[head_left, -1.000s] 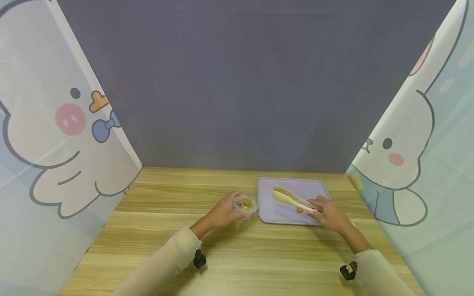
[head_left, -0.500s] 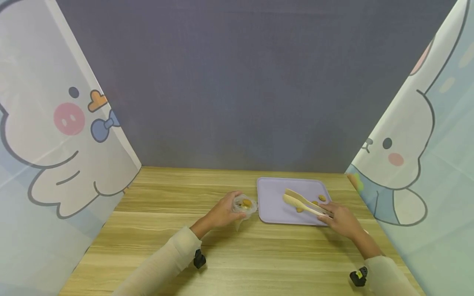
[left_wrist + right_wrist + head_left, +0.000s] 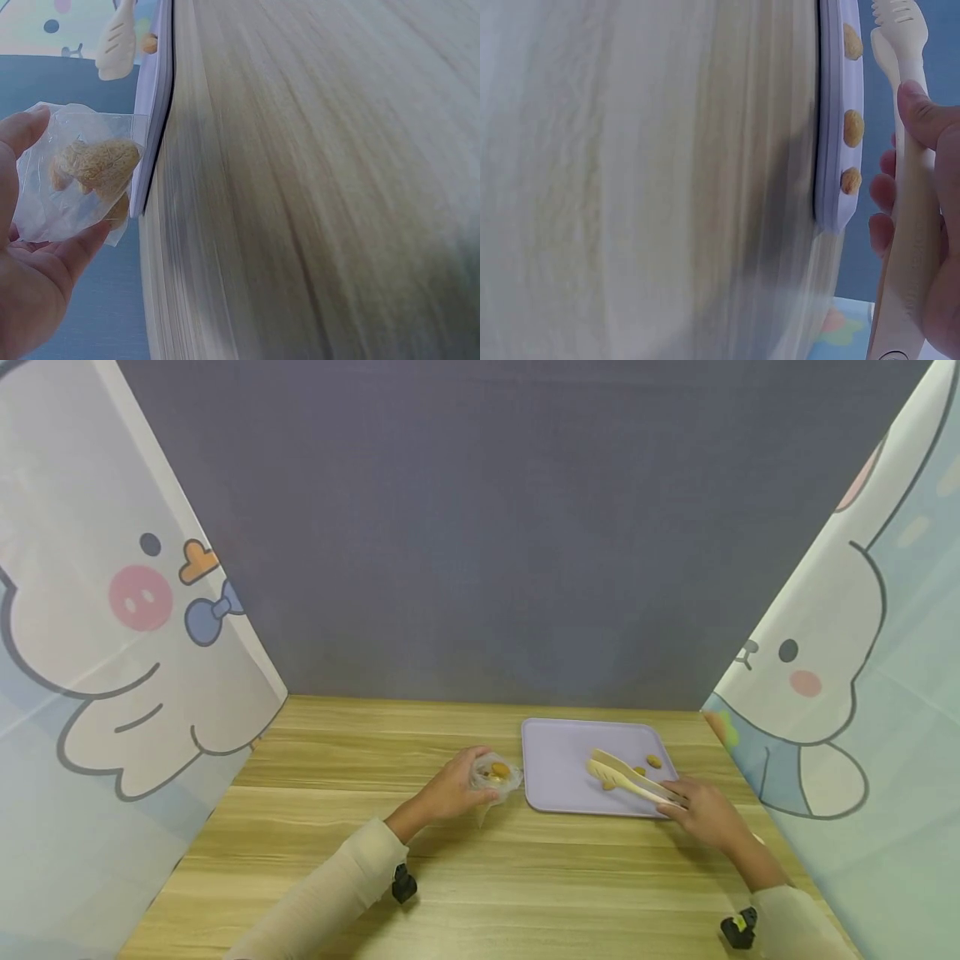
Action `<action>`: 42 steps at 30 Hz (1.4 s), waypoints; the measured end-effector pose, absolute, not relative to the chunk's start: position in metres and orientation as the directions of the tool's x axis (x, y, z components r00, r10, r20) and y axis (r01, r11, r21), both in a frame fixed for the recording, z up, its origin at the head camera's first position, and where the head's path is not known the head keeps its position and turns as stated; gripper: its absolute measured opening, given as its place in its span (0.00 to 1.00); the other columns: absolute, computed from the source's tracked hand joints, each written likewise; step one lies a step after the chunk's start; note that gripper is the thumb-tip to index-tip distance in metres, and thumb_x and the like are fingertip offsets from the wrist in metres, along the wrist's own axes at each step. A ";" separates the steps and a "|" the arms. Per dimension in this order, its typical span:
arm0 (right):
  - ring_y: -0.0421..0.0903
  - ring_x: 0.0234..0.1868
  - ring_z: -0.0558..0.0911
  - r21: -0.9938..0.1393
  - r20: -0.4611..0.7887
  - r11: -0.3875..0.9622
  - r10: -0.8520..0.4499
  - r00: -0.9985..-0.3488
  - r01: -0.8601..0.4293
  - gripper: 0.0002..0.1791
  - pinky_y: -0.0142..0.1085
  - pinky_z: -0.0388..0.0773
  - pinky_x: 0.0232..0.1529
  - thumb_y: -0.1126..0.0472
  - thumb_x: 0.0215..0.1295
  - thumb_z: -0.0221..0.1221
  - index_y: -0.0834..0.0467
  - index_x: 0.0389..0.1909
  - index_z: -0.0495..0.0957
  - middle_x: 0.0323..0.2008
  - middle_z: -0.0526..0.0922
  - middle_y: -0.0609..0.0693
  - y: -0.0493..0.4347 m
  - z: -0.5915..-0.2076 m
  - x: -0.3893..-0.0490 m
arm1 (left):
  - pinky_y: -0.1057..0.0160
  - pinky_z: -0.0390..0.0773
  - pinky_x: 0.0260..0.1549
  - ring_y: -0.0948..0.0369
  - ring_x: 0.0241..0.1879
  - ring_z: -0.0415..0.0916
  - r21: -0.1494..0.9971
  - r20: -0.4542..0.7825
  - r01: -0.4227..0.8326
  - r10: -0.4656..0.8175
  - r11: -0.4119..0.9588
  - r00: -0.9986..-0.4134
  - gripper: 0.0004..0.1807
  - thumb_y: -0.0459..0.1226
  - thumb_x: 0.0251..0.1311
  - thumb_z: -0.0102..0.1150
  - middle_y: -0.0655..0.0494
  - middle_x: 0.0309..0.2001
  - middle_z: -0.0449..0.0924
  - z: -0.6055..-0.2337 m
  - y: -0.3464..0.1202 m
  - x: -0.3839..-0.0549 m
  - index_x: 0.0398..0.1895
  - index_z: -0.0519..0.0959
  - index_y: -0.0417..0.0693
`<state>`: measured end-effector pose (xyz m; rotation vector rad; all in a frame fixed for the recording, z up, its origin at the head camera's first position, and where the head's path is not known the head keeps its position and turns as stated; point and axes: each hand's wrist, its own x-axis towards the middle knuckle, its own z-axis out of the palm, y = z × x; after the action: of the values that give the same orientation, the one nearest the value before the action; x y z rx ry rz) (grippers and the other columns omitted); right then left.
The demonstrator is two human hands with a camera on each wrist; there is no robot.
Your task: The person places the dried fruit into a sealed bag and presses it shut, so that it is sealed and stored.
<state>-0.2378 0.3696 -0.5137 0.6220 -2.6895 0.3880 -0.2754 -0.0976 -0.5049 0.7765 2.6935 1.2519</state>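
Note:
My left hand grips a clear plastic bag between thumb and fingers, left of the tray. Through the film show tan, wrinkled pieces. With my right hand I hold cream-coloured tongs; one tip is slotted. The tongs reach over the right half of a lilac tray, their tips apart with nothing visible between them. Several small brown oval pieces lie on the tray, one near its right edge; in the right wrist view a middle piece appears below the tongs.
The tray stands on a wood-grain table, toward the back right. A dark grey panel rises behind the table. Cartoon-printed sheets flank it on both sides.
My right hand has drawn the tongs to the right and slightly nearer me, uncovering the piece near the tray's right edge. The left hand and bag have stayed in place.

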 end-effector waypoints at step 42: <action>0.60 0.40 0.86 -0.206 0.345 0.889 -0.325 -0.881 -0.409 0.24 0.57 0.81 0.43 0.55 0.55 0.74 0.65 0.49 0.86 0.41 0.87 0.58 0.378 -0.523 -0.235 | 0.43 0.72 0.64 0.47 0.69 0.68 0.722 0.135 0.414 0.474 0.555 -0.870 0.46 0.51 0.62 0.69 0.45 0.74 0.65 -0.504 -0.099 -0.275 0.77 0.61 0.42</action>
<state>-0.2348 0.3776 -0.5227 0.5486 -2.7543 0.3944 -0.2752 -0.0985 -0.5042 0.7730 2.7030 1.2248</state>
